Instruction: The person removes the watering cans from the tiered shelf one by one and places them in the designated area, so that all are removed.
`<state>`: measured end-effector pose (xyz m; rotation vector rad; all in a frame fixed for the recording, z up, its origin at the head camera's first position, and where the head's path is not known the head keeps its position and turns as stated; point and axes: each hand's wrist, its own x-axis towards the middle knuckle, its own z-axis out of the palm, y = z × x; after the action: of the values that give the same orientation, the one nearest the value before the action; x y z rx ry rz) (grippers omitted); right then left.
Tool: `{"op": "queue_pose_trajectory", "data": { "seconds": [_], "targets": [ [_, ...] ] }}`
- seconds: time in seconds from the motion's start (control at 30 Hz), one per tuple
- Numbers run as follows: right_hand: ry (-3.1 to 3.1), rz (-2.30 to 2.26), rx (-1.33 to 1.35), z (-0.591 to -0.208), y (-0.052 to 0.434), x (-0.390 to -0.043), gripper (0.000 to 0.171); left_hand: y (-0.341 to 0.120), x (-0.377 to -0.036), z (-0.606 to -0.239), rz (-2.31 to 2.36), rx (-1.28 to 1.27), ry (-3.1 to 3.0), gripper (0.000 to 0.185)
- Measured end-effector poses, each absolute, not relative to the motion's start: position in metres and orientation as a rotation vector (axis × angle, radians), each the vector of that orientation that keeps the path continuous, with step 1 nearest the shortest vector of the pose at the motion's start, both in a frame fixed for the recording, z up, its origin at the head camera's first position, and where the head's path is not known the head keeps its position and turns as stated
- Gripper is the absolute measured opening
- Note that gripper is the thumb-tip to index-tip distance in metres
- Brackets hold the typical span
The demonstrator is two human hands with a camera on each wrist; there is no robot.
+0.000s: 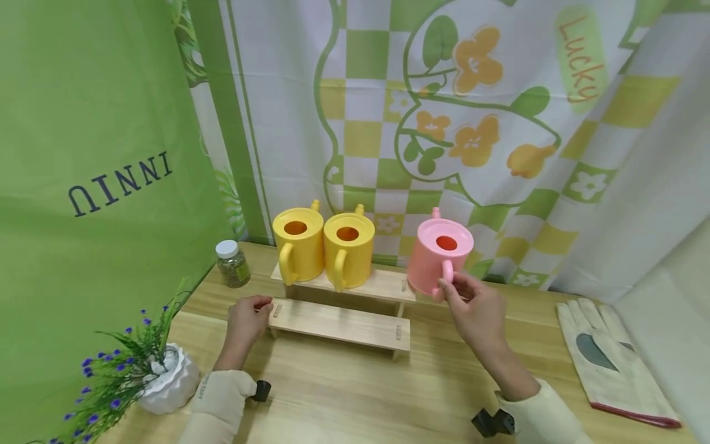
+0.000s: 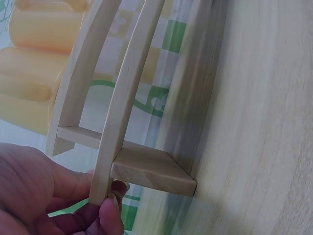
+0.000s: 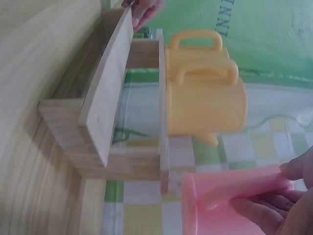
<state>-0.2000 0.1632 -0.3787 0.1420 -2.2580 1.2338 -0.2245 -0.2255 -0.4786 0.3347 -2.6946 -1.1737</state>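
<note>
Wood-grain table; right hand grips handle of pink watering can, cylindrical, round top opening, red-orange inside; left hand pinches pale two-tier wooden rack by lower tier's end.

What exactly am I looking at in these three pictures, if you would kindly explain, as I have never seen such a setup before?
This is a person working bare-handed; there is no robot. The wide picture comes from a camera worn on the head, the other two from one camera on each wrist, watching the work up close. The right hand holds a pink watering can by its handle. The left hand pinches the end of the lower board of a two-step wooden shelf. Two yellow watering cans stand on the upper board. Around the shelf, on the wooden table, are a white-lidded jar, a white pot with purple flowers and, to the right, pale gloves.
</note>
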Motion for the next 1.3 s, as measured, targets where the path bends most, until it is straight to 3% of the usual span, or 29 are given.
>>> {"op": "queue_pose_trajectory", "data": {
  "seconds": [0.33,0.97,1.3],
  "targets": [
    [-2.186,1.219,0.121,-0.402,0.187,-0.195,0.016,-0.227,-0.224,-0.479,-1.150,0.350,-2.705,0.023],
    [-2.314,1.104,0.075,-0.474,0.185,-0.199,0.015,-0.227,-0.225,-0.479,-1.212,0.376,-2.700,0.025],
    [-2.363,1.125,0.083,-0.487,0.180,-0.199,0.018,-0.228,-0.227,-0.481,-1.190,0.382,-2.698,0.024]
  ]
}}
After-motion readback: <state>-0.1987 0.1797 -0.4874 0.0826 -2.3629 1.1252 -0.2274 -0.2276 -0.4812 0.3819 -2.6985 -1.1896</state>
